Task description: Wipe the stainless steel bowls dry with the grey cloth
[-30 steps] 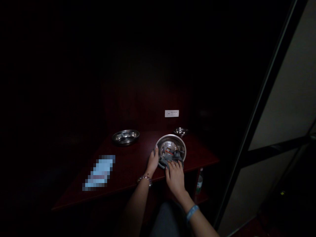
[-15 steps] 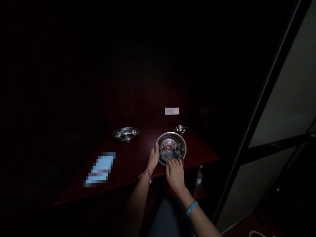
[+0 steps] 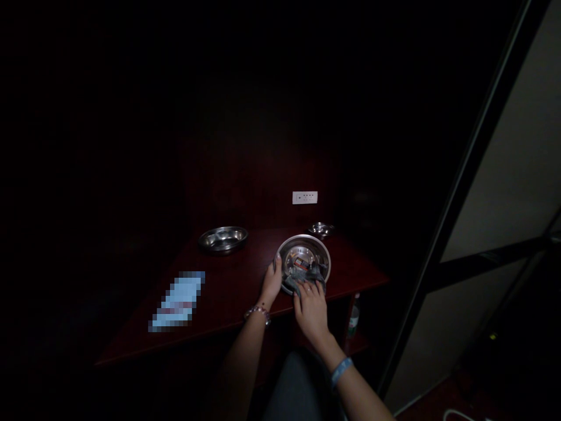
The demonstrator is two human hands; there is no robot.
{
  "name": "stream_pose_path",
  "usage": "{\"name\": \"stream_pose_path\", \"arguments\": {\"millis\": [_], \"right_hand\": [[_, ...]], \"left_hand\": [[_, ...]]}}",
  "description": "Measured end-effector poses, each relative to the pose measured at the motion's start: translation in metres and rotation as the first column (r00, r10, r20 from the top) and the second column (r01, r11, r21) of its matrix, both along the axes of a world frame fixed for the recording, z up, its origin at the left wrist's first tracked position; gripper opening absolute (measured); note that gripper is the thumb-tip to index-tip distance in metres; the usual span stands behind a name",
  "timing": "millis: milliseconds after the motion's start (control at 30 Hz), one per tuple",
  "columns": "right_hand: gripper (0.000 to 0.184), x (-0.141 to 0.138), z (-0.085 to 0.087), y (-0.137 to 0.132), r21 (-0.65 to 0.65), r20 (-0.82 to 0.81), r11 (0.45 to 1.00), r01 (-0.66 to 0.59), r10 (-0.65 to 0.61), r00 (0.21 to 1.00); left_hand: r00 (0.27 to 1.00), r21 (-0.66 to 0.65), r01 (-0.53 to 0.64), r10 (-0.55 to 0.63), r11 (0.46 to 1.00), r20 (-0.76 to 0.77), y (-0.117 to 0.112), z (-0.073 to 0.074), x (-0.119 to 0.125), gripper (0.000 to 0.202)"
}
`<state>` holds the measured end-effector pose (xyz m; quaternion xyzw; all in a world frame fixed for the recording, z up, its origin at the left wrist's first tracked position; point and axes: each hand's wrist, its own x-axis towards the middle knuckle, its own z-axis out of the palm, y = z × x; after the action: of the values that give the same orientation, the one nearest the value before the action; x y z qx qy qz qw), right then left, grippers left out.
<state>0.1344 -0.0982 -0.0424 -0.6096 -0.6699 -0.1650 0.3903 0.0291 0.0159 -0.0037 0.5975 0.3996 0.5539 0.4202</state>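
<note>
A round steel bowl (image 3: 323,250) is tilted toward me above the front part of the dark red desk (image 3: 236,286). My left hand (image 3: 272,280) grips its left rim, thumb on the inner side and the other fingers mostly hidden behind. My right hand (image 3: 312,307) presses a grey cloth (image 3: 299,275) against the bowl's near inner side, its fingers bent over the cloth. A dark label with orange (image 3: 301,263) shows on the bowl's bottom.
A shallow steel dish (image 3: 223,238) stands at the back left, a small steel bowl (image 3: 321,230) at the back right. A blurred light-blue item (image 3: 177,301) lies on the left. A bottle (image 3: 353,316) stands below the desk. A white socket (image 3: 305,197) is on the wall.
</note>
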Motion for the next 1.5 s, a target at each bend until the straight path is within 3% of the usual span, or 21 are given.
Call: {"name": "stream_pose_path", "arguments": {"millis": [300, 733, 1033, 1300, 1500], "right_hand": [[0.036, 0.000, -0.002, 0.001, 0.033, -0.016, 0.999, -0.023, 0.024, 1.000], [0.037, 0.001, 0.001, -0.001, -0.042, -0.018, 0.999, -0.011, 0.010, 1.000], [0.043, 0.002, 0.018, 0.003, -0.211, 0.004, 0.976, 0.057, -0.057, 0.998], [0.053, 0.007, 0.042, 0.034, -0.428, 0.100, 0.880, 0.206, -0.180, 0.979], [0.059, 0.008, 0.054, 0.060, -0.465, 0.120, 0.870, 0.164, -0.122, 0.985]], "left_hand": [[1.000, 0.010, -0.012, 0.012, 1.000, 0.003, -0.001, 0.000, 0.000, 0.062], [0.999, 0.005, 0.000, 0.000, 1.000, 0.042, -0.003, 0.002, 0.001, 0.059], [0.999, -0.003, -0.041, 0.041, 0.999, 0.006, -0.001, 0.002, 0.001, 0.053], [0.998, -0.010, -0.055, 0.055, 0.998, 0.037, 0.000, 0.002, 0.001, 0.055], [0.999, 0.008, -0.048, 0.048, 0.999, 0.024, 0.000, 0.004, -0.001, 0.052]]}}
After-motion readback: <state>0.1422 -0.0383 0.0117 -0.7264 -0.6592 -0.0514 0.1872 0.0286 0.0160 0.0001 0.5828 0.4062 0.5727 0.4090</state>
